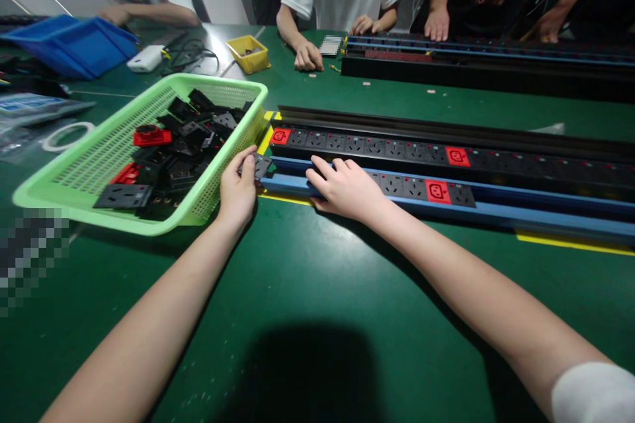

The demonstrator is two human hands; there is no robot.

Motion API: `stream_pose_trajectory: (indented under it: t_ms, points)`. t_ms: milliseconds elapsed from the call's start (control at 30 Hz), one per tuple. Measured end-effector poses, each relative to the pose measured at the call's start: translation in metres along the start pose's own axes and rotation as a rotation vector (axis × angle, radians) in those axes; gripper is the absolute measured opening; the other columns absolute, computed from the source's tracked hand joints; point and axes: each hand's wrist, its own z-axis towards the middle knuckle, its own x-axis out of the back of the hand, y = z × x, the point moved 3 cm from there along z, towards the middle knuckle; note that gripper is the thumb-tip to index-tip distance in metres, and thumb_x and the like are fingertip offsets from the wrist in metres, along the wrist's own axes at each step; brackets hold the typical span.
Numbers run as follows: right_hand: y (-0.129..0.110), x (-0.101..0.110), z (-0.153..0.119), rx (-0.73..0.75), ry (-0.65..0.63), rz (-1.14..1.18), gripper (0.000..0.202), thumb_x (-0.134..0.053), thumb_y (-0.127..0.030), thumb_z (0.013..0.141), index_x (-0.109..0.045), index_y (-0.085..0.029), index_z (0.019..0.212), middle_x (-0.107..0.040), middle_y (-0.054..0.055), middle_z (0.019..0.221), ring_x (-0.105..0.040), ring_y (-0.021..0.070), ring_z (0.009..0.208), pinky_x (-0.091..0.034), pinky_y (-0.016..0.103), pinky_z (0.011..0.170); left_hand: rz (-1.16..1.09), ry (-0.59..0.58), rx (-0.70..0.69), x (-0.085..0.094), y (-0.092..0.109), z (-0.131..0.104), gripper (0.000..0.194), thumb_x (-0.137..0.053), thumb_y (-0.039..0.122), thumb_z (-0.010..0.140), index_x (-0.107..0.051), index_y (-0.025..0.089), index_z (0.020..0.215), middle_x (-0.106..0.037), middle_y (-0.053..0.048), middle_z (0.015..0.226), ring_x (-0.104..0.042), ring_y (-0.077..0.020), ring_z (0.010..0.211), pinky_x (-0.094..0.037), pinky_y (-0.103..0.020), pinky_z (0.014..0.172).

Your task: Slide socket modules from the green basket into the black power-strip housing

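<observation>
My left hand is closed on a black socket module, gripped between thumb and fingers at the left end of a blue rail. My right hand lies over this rail with its fingers spread, its fingertips on the rail and the thumb at the near side; what lies under the palm is hidden. To the right of that hand, a row of black sockets with a red socket sits in the rail. Just behind runs a longer black strip of sockets with red ones among them.
A green basket of loose black and red sockets stands at my left. Beyond it are a blue bin, a yellow box and a white tape ring. Co-workers' hands rest near another long strip across the table.
</observation>
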Motion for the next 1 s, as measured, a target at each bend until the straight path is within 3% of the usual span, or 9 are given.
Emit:
stream_pose_trajectory:
  t_ms: [267, 467, 800, 1000]
  points:
    - [-0.0004, 0.0007, -0.0002, -0.003, 0.000, 0.016, 0.045, -0.049, -0.038, 0.101, -0.053, -0.013, 0.138, -0.048, 0.022, 0.157, -0.064, 0.0353, 0.106, -0.046, 0.043, 0.080, 0.009, 0.005, -0.011, -0.0006, 0.0037, -0.0007, 0.049, -0.048, 0.051, 0.102, -0.072, 0.017, 0.127, -0.072, -0.010, 0.130, -0.066, -0.0228, 0.120, -0.048, -0.035, 0.109]
    - [-0.0004, 0.0018, -0.0001, 0.001, -0.011, 0.015, 0.045, -0.048, -0.038, 0.100, -0.053, -0.013, 0.138, -0.047, 0.023, 0.157, -0.064, 0.0354, 0.106, -0.046, 0.043, 0.080, 0.063, -0.013, 0.020, 0.0002, 0.0039, 0.0000, 0.047, -0.045, 0.053, 0.101, -0.072, 0.019, 0.118, -0.074, -0.007, 0.111, -0.067, -0.0214, 0.101, -0.052, -0.032, 0.095]
    - [-0.0004, 0.0005, -0.0007, 0.001, 0.008, 0.004, 0.045, -0.049, -0.039, 0.101, -0.054, -0.014, 0.137, -0.049, 0.022, 0.156, -0.065, 0.0348, 0.105, -0.046, 0.042, 0.079, 0.006, -0.030, 0.078, -0.0021, -0.0007, 0.0014, 0.052, -0.044, 0.059, 0.100, -0.072, 0.018, 0.116, -0.072, -0.007, 0.103, -0.066, -0.0212, 0.093, -0.053, -0.031, 0.089]
    - [-0.0006, 0.0003, -0.0002, 0.000, 0.013, 0.012, 0.044, -0.050, -0.039, 0.100, -0.055, -0.014, 0.136, -0.049, 0.022, 0.156, -0.064, 0.0343, 0.104, -0.045, 0.041, 0.079, 0.066, -0.015, 0.031, -0.0021, 0.0030, 0.0018, 0.046, -0.047, 0.055, 0.101, -0.070, 0.018, 0.115, -0.073, -0.009, 0.111, -0.066, -0.0231, 0.105, -0.050, -0.033, 0.099]
